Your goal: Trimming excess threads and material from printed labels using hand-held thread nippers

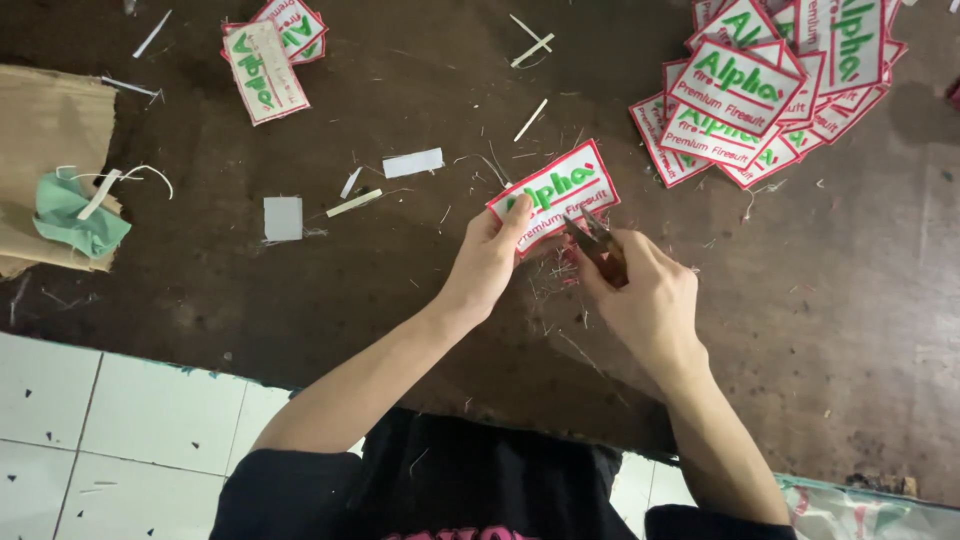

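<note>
While the person leaned over a dark brown worktable, both bare hands met near its middle around a single embroidered patch, a white rectangle with a red border and green and red lettering. The left hand was closed on the patch's lower left corner, thumb on the face and fingers curled underneath, so the patch sat tilted, its right end higher than its left. The right hand was wrapped around a small pair of snips with dark reddish handles, whose tips touched the lower edge of the patch just right of the left thumb. Fine thread clippings lay scattered on the table directly beneath the patch, between the two hands. Well apart, at the upper right, a loose heap of matching patches overlapped one another, most of them face up. At the upper left, a small stack of the same patches lay by itself. Between that stack and the held patch were a white square scrap, a white rectangular strip and several thin pale slivers. At the far left edge, a green cloth face mask with white ear loops rested on a folded piece of brown cardboard. Below the table's near edge, white floor tiles showed on the left, and the person's black shirt filled the bottom centre.
</note>
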